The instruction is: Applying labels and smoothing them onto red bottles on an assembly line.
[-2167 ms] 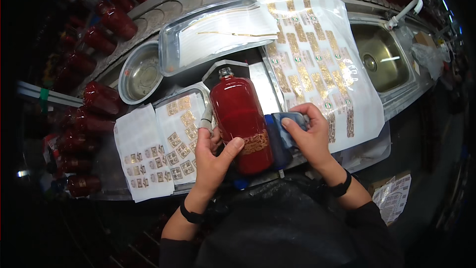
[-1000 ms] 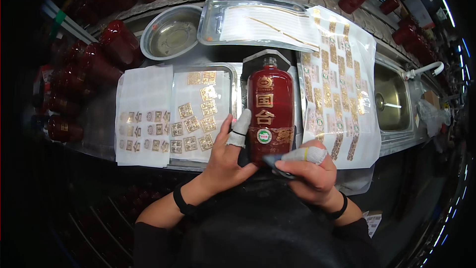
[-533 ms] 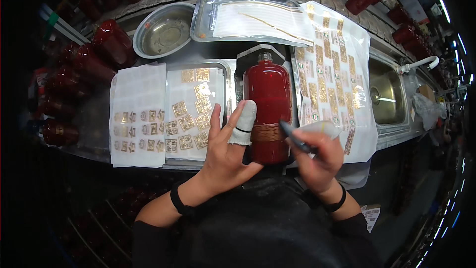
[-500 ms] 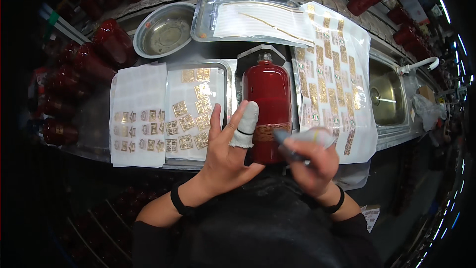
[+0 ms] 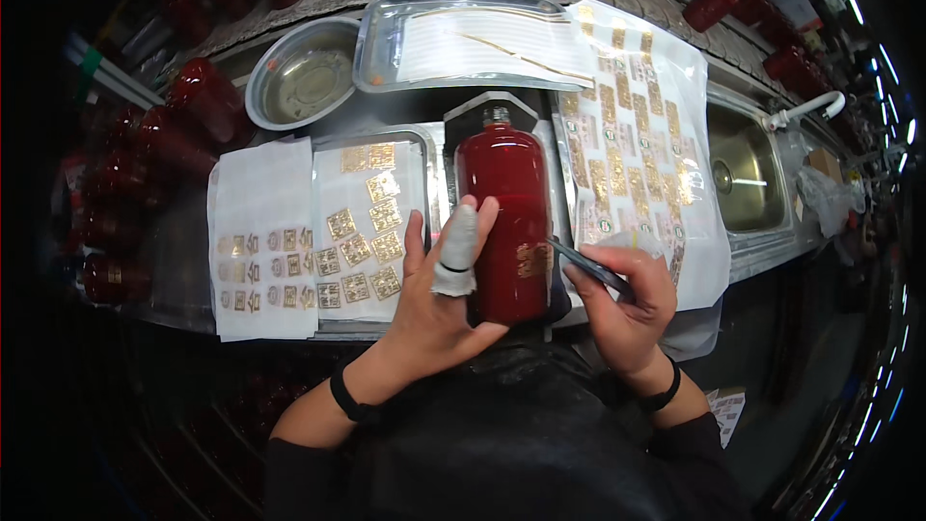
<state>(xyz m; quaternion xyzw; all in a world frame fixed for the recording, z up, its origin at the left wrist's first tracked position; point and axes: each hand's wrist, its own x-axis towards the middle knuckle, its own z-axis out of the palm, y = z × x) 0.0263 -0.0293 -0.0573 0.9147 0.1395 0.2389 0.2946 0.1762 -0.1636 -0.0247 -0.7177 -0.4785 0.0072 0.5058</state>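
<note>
A glossy red bottle (image 5: 502, 188) lies in front of me, its clear glass neck pointing away. A gold patterned decal (image 5: 532, 260) shows on its lower right side. My left hand (image 5: 434, 304) rests against the bottle's left side with fingers spread and the thumb by its base. One finger wears a pale cloth cover (image 5: 459, 249) held by a dark band. Just right of the bottle, my right hand (image 5: 632, 314) is closed on dark tweezers (image 5: 600, 273), their tip close to the decal.
At left, white sheets (image 5: 262, 193) carry several gold decals, partly on a metal tray. Another decal sheet (image 5: 627, 48) lies right of the bottle, before a sink (image 5: 748, 178). Behind stand a metal bowl (image 5: 304, 77) and a tray (image 5: 381, 34) with gold strips. Red bottles (image 5: 207, 101) line the left and back.
The bottle has turned, so its gold decal now shows only toward the right side. My right hand has drawn a little away from it, and the tweezers now show clearly.
</note>
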